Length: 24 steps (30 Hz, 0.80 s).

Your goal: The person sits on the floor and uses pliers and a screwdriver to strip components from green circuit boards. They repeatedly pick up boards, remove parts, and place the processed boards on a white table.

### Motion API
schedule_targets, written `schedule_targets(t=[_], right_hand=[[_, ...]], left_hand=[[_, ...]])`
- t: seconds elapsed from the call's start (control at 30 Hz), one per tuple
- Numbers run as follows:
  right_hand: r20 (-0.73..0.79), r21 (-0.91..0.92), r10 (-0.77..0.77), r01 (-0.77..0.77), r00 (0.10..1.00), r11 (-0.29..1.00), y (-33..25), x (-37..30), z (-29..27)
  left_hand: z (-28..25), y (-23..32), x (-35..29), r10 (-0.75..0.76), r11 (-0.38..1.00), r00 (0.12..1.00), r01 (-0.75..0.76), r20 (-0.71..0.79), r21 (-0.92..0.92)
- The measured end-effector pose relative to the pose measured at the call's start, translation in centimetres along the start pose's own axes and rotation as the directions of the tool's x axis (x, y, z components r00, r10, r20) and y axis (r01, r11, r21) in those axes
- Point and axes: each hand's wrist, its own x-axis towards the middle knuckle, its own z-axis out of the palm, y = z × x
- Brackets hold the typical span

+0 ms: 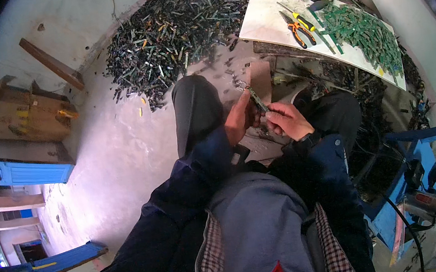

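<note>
Dark green, narrow, flat strip (258, 100) is lying between left hand (239, 120) and right hand (288, 121); left is clasping its far part, right is pinching its near end; orange-and-black-handled pliers (294, 25) are resting beyond the right hand on a flat white board (263, 13); risk: uneven finger pressure could be cracking the strip

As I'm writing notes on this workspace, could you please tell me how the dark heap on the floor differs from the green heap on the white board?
The dark heap spreads much wider; the green heap is smaller. The dark heap is mixed in colour, mostly blackish with some orange and green, whereas the green heap is almost wholly green. Both are loose piles of many narrow pieces.
</note>
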Motion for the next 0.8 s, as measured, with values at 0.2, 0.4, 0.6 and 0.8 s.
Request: schedule_targets(t=[0.2,0.4,0.6,0.8], right_hand=[[0.041,0.300,0.073,-0.082,0.996,0.950,-1.0,0.0,1.1],[0.159,0.569,0.086,-0.163,0.983,0.806,-1.4,-0.1,0.3],[0.201,0.532,0.110,-0.203,0.973,0.822,-1.8,0.4,0.7],[0.220,0.524,0.128,-0.228,0.967,0.821,-1.0,1.1,1.1]], left_hand=[[-2.6,-0.9,0.8,-0.039,0.977,0.999,0.046,0.036,-0.208],[-2.8,-1.2,0.9,-0.080,0.961,0.995,0.062,-0.057,-0.271],[-4.0,-1.5,0.7,-0.007,0.956,0.998,0.027,0.070,-0.292],[-3.8,-1.2,0.4,-0.080,0.970,0.993,0.097,0.085,-0.223]])
